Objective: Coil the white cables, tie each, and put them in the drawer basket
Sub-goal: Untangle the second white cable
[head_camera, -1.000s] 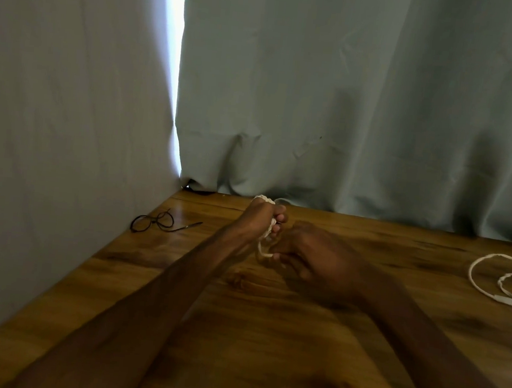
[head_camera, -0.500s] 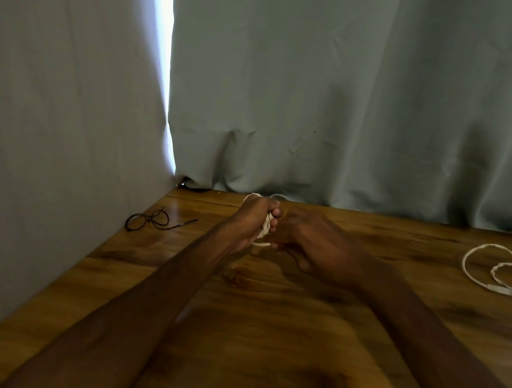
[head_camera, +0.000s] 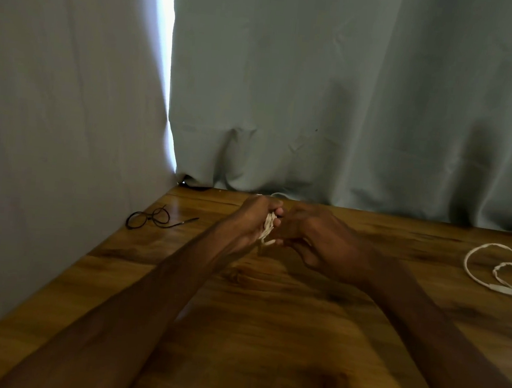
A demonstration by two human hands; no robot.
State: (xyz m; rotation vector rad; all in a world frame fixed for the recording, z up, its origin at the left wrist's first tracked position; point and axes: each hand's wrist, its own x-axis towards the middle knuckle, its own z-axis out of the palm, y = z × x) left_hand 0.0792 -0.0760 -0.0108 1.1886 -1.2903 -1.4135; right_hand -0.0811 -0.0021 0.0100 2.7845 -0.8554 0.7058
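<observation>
Two-handed tying, likely | left hand (head_camera: 253,223) grips cable coil (head_camera: 270,223) to bunch loops | right hand (head_camera: 316,240), touching it, pinches the coil's end

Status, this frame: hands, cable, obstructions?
Left hand grips coiled white cable; right hand pinches it. Second cable loose on table, far right. Nothing in the way.

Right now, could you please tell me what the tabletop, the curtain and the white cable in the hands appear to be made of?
Tabletop: wood or wood-look laminate, brown grain with a slight sheen. Curtain: matte grey-green fabric, hanging in soft folds. White cable, gripped by the left hand: probably plastic-sheathed, perhaps braided; too blurred to tell.
</observation>
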